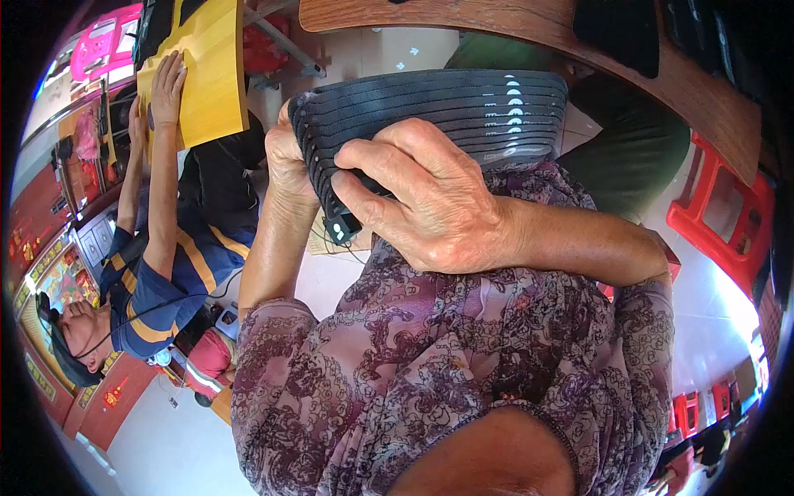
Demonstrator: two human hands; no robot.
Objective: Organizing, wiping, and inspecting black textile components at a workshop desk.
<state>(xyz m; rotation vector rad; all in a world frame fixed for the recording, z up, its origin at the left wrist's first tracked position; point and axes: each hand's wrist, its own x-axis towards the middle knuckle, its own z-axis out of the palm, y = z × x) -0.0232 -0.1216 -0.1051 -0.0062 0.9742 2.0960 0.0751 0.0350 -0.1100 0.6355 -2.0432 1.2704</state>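
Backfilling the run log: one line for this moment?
black layered stack: fanned; left hand: gripping left end; right hand: curled at same end; red stool: right side

place: apparently a home workroom | wooden desk (463, 15) | red plastic stool (693, 217) | co-worker (190, 248) at yellow board (217, 78) | red ornament (112, 397)

black strips (405, 95) with white marks at twelve o'clock; mauve top (447, 347) with dark swirls at six; navy shirt (157, 289) with yellow-orange stripes at nine; brown wood-grain table (538, 18) at one; red stool (707, 227) at three.
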